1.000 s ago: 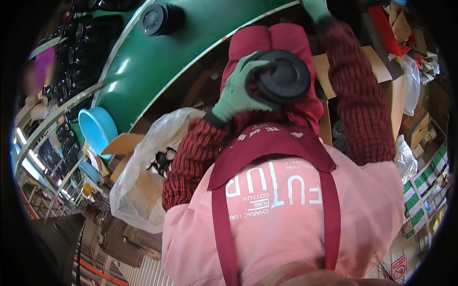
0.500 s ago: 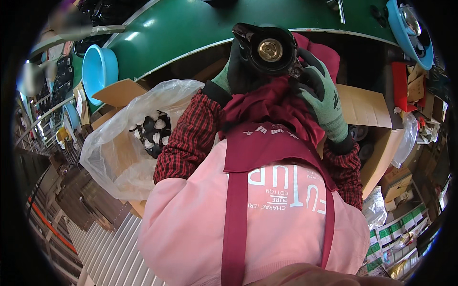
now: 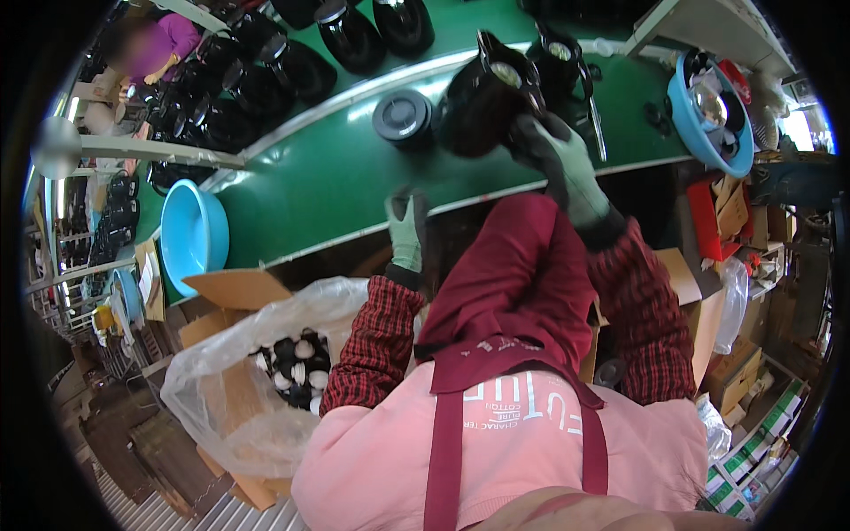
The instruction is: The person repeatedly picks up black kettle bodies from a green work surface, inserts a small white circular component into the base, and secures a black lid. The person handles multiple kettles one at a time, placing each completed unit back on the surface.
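Observation:
A glossy black jug (image 3: 478,111) with a pointed spout and a round pale opening leans on the green worktable, slightly blurred. My right hand (image 3: 553,155), in a green glove with dark fingers, grips it on its handle side. My left hand (image 3: 407,226), gloved alike, is at the table's near edge, holding nothing visible, thumb and fingers a little apart. Beyond it lies a round dark grey lid-like disc (image 3: 403,117), left of the jug. A second black jug (image 3: 558,62) stands just behind and to the right, and a thin metal rod (image 3: 597,128) lies beside it.
Several black jugs (image 3: 350,40) crowd the far left. Blue basins stand at left (image 3: 190,234) and right, the right basin (image 3: 739,133) holding parts. At my left a plastic-lined carton (image 3: 208,376) contains black and white parts; a red box (image 3: 713,208) is at right.
The jug has moved from above my lap, held by both hands, forward onto the table. My left hand has let go and drawn away; my right still holds it.

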{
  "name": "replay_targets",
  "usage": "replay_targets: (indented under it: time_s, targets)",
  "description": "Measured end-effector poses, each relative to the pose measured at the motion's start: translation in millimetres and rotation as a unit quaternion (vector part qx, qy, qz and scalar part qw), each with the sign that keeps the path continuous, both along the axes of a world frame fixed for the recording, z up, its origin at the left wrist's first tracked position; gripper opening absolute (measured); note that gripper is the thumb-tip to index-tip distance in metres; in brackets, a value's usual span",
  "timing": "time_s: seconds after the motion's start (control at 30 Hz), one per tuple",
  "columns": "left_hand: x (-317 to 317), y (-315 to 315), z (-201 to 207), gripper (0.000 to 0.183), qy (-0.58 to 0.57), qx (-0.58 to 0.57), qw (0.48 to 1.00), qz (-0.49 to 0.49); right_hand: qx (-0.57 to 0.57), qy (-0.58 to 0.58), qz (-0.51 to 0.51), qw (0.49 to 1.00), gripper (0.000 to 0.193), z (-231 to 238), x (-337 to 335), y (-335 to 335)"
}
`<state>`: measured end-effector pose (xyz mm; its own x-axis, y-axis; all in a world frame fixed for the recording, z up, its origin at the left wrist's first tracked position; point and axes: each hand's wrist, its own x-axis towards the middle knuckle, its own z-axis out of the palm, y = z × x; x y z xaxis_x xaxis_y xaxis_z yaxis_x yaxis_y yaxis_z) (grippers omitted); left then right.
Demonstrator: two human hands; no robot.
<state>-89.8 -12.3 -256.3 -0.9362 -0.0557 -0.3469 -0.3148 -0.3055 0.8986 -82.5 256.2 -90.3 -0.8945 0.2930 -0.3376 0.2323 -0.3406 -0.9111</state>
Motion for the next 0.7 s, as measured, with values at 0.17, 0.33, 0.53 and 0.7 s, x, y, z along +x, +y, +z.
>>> replay_targets:
  time_s: [0.17,0.33,0.53,0.7]
  targets:
    - [-58,-45,-54,0.076,0.195,-0.682,0.705,0.007,0.153,0.126,-0.134,0.971,0.022,-69,-216,14]
    - [-47,-34,-67,0.078,0.154,-0.737,0.652,-0.087,0.329,0.008,-0.109,0.938,0.038,-154,-336,49]
    - [-40,-37,-59,0.075,0.154,-0.742,0.648,-0.071,0.642,-0.011,-0.026,0.766,0.070,-82,-369,101]
    - [-38,-35,-50,0.080,0.140,-0.743,0.647,-0.097,0.822,-0.167,0.001,0.544,0.073,-32,-380,191]
